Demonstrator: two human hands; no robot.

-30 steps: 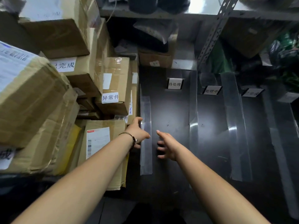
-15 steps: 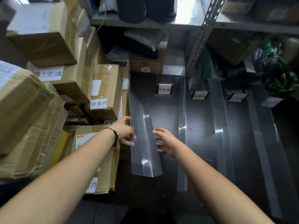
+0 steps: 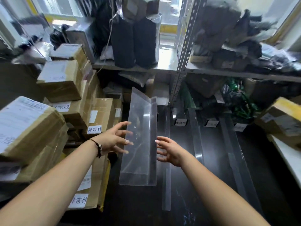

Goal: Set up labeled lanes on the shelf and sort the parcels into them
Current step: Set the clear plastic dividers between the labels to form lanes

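Over dark shelf (image 3: 215,160), clear divider (image 3: 138,144) points lengthwise away.

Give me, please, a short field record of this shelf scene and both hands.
Held item: clear divider, between both hands over the dark shelf
Left hand: straight fingers touching its left edge
Right hand: spread fingers at its right edge
On shelf: more dividers lying lengthwise, small lane labels standing
Left side: stacked parcels

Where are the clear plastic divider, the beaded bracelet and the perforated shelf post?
clear plastic divider (image 3: 140,144): head view, middle of its broad panel.
beaded bracelet (image 3: 98,147): head view, band across the left wrist.
perforated shelf post (image 3: 184,51): head view, its holed face.
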